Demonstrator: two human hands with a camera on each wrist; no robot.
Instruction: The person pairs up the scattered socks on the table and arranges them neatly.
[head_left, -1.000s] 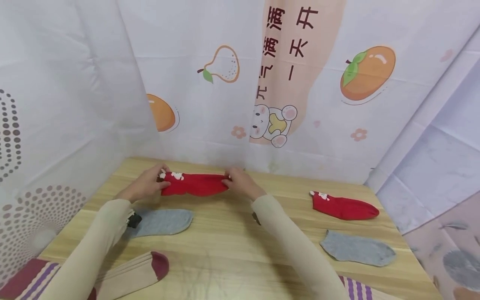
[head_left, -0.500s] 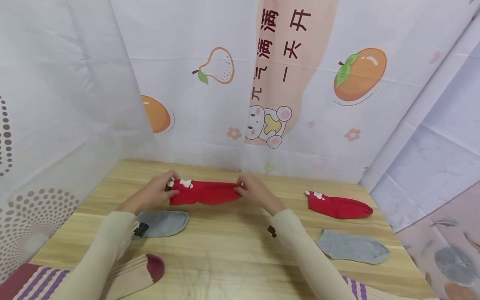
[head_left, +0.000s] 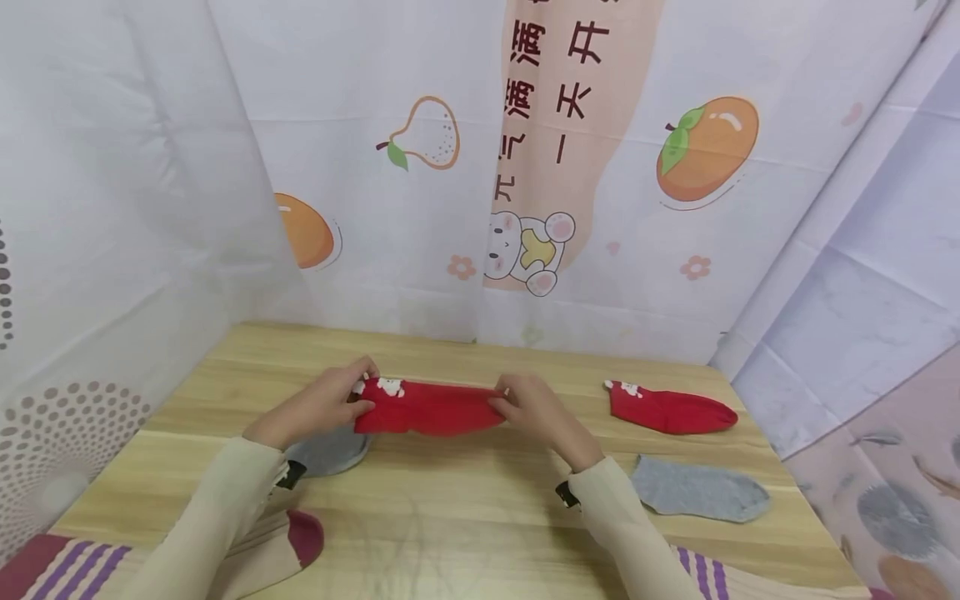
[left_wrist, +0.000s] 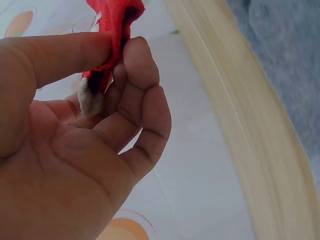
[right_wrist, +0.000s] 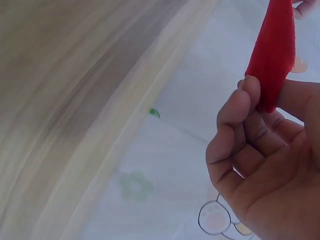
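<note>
A red sock (head_left: 438, 408) with a white figure near its cuff is stretched level between both hands, over the wooden table. My left hand (head_left: 333, 400) pinches the cuff end between thumb and fingers; the left wrist view shows the cuff's opening and a white fluffy tuft (left_wrist: 90, 100) there. At the toe end, my right hand (head_left: 536, 408) pinches the red cloth, whose tip (right_wrist: 272, 85) sits between thumb and fingertips in the right wrist view. A grey sock (head_left: 330, 452) lies partly hidden beneath the left hand and the red sock.
On the table's (head_left: 450, 533) right lie another red sock (head_left: 671, 410), a grey sock (head_left: 701, 490) and a partly hidden striped sock (head_left: 720, 575). Cream socks with maroon parts (head_left: 262, 554) lie front left, under the left sleeve. A printed curtain (head_left: 375, 292) closes the back.
Both hands have brought the red sock nearer and to the right, so it now covers part of the left grey sock. The head view has shifted slightly. Both grips stay the same.
</note>
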